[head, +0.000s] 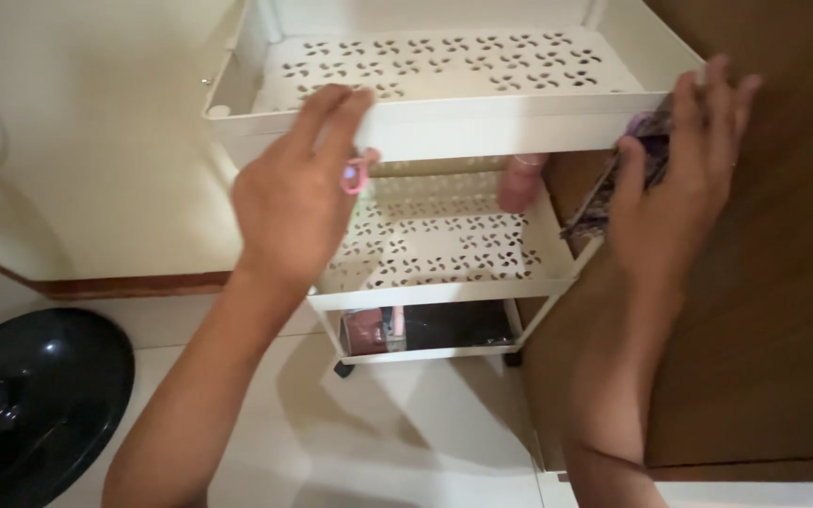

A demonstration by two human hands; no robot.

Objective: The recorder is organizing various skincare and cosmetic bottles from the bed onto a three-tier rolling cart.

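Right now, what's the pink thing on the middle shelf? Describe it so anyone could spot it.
Find the white three-tier cart beside the brown wooden panel. On its middle shelf, far right corner, stands a pale pink cylinder, the only upright thing on that perforated shelf.
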